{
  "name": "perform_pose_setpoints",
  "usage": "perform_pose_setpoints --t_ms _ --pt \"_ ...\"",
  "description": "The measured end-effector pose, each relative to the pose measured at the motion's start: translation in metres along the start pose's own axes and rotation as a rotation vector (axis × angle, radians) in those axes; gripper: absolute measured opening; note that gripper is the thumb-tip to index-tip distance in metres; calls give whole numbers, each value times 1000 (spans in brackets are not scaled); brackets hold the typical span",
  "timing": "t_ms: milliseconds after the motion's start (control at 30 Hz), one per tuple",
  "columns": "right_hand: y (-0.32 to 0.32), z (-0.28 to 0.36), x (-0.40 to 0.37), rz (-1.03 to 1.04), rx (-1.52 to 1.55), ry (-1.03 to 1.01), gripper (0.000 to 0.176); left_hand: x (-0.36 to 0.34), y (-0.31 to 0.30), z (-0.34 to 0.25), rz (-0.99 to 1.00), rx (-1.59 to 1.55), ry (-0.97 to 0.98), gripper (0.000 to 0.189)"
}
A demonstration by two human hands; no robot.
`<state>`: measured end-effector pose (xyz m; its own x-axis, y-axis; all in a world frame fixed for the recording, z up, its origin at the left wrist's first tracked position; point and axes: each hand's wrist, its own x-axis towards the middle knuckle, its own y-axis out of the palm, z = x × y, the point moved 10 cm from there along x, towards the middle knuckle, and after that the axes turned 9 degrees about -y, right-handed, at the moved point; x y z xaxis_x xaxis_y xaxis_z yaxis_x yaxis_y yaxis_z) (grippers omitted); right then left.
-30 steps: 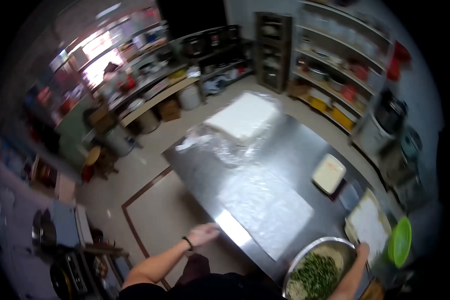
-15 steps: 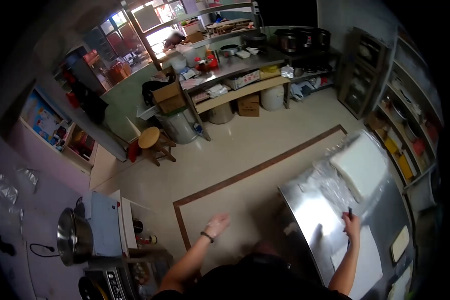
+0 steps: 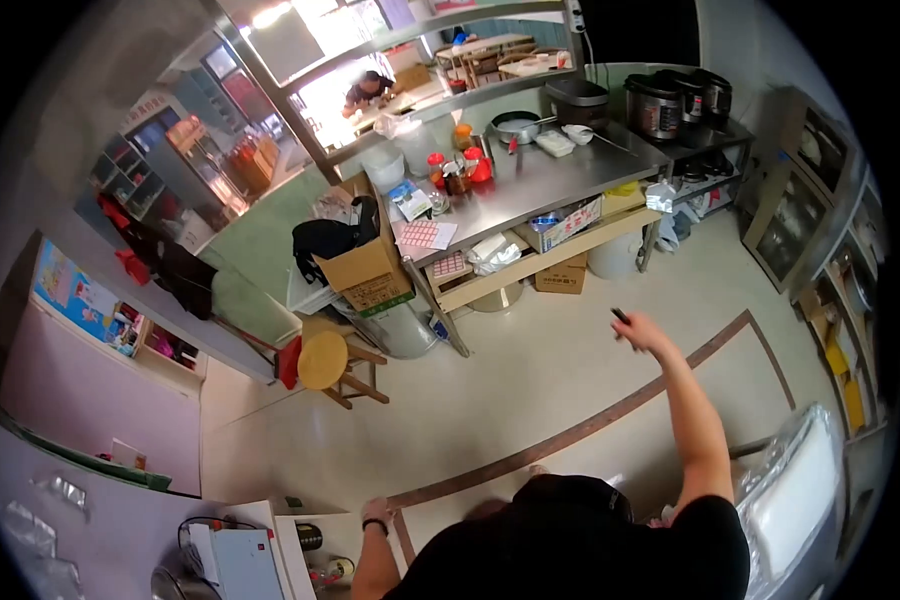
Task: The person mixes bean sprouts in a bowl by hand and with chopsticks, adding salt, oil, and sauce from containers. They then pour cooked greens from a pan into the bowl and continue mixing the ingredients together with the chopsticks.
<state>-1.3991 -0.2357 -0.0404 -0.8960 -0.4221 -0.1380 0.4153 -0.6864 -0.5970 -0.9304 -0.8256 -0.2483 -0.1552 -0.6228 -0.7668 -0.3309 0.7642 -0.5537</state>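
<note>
My right hand point(image 3: 646, 333) is stretched out ahead over the open floor, closed around a slim dark handle point(image 3: 621, 315). One end of it sticks out past my fingers; the rest is hidden in the grip, and I cannot tell what tool it belongs to. Low on the left, my left hand point(image 3: 375, 510), with a dark bracelet at the wrist, hangs beside a white cabinet. Its fingers point away from me and barely show. At the lower right, a white slab in clear plastic wrap point(image 3: 795, 500) lies on the metal table.
Ahead is a steel counter point(image 3: 530, 185) with a pan, red-lidded jars and cookers. A wooden stool point(image 3: 323, 362) and a cardboard box point(image 3: 370, 270) stand to its left. Shelves point(image 3: 845, 320) line the right. Beyond the window opening a person point(image 3: 370, 90) sits at a table.
My body and view have turned and moved toward the counter. My right hand has left the metal table, carrying the dark handle forward. My left hand has dropped lower and to the left.
</note>
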Motion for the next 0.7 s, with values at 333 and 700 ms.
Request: perform_pose_setpoints --t_ms 333,700 --pt "-1 67 433 -62 165 94 27 128 68 -109 76 1296 337 37" --pt "-25 37 696 -209 65 284 54 175 130 -551 586 -333 153 47"
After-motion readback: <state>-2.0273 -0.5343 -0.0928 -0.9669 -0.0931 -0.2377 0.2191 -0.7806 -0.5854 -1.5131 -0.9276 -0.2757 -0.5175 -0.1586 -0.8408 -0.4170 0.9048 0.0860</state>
